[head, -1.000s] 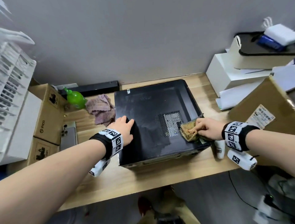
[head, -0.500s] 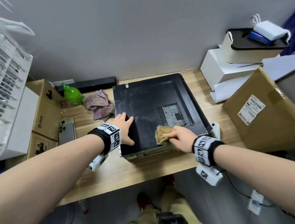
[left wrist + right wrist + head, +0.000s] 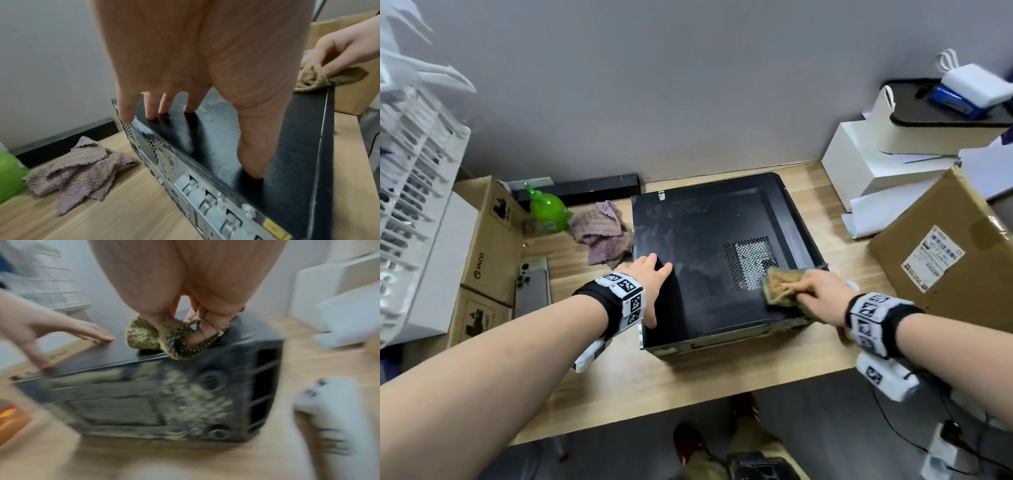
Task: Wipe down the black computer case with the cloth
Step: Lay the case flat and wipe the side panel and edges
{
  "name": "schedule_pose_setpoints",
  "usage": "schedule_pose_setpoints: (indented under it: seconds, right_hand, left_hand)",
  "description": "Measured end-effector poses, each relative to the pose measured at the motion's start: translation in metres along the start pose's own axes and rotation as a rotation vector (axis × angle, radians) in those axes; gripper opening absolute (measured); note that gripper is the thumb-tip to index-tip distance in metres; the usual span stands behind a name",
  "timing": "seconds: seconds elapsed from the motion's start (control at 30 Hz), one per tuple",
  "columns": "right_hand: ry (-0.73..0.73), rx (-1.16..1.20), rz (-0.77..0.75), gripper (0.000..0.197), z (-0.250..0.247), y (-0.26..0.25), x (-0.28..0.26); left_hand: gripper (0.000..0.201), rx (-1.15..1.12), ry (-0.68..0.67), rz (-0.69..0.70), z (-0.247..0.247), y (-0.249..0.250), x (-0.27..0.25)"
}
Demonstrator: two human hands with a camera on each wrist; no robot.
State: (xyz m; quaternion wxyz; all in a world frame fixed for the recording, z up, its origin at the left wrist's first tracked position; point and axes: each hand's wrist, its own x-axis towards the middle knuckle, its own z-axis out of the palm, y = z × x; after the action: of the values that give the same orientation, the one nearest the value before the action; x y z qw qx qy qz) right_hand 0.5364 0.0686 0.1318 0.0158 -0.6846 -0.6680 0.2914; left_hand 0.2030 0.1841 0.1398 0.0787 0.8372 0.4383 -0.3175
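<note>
Black computer case (image 3: 709,260) lying flat on its side on the wooden desk (image 3: 688,383), at the centre of the head view, vent grille (image 3: 748,262) facing up, dust smeared across the top panel. Left hand (image 3: 650,291) at 9 o'clock of the case, fingers (image 3: 152,105) straight and spread, tips pressing on the panel near its left edge, thumb stretched along the surface; nothing gripped. Right hand (image 3: 818,294) at 4 o'clock of the case, fingers curled round a tan cloth (image 3: 779,286), pressing it onto the panel just beside the grille, near the front right corner; part of the cloth bunched under the palm and hanging over the front edge in the blurred right wrist view.

Second cloth, mauve (image 3: 602,236), crumpled on the desk at 10 o'clock, touching or nearly touching the case's left side. Green bottle (image 3: 548,212) just beyond it. Brown cartons (image 3: 489,240) stacked at 9 o'clock, closed, contents hidden; a phone (image 3: 532,291) lying beside them. Large cardboard box (image 3: 945,246) at 3 o'clock, closed, with a shipping label. White boxes (image 3: 866,171) at 2 o'clock, topped by a cream tray (image 3: 914,137) holding a blue item and a white block.
</note>
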Motion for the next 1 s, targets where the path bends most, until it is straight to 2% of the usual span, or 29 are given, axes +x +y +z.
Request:
schedule_pose_setpoints:
  seconds: [0.07,0.13,0.27,0.37,0.47,0.53,0.63,0.73,0.8,1.0]
  right_hand:
    - [0.064,0.043,0.113,0.027,-0.013,0.022,0.007]
    - [0.094,0.061,0.144,0.028,-0.012,0.022,0.011]
    - [0.04,0.033,0.03,0.032,0.013,-0.02,0.022]
    - [-0.034,0.088,-0.044,0.027,0.027,-0.043,0.029]
    - [-0.076,0.028,-0.04,0.033,0.017,-0.021,0.023]
    - [-0.043,-0.014,0.004,0.035,0.0,0.005,0.016]
    - [0.038,0.001,0.061,0.03,-0.02,0.034,0.028]
    - [0.053,0.025,0.071,0.022,-0.022,0.04,0.048]
    - [0.021,0.017,0.04,0.021,-0.02,0.04,0.043]
    - [-0.205,-0.084,-0.179,0.017,-0.001,0.033,-0.018]
  left_hand:
    - [0.13,-0.011,0.006,0.003,0.0,0.0,-0.001]
    - [0.127,-0.017,0.006,0.007,-0.003,0.0,0.0]
    - [0.119,0.029,0.018,0.007,-0.013,0.003,0.006]
    - [0.123,0.117,0.033,0.003,-0.021,0.009,0.01]
    - [0.133,0.148,0.062,-0.008,-0.021,0.01,0.013]
    - [0.137,0.123,0.033,-0.009,-0.02,0.009,0.014]
    - [0.136,0.111,0.014,-0.011,-0.023,0.009,0.016]
    - [0.134,0.123,0.023,-0.013,-0.026,0.012,0.017]
    - [0.134,0.122,0.023,-0.014,-0.027,0.013,0.018]
    - [0.134,0.135,0.023,-0.01,-0.029,0.011,0.021]
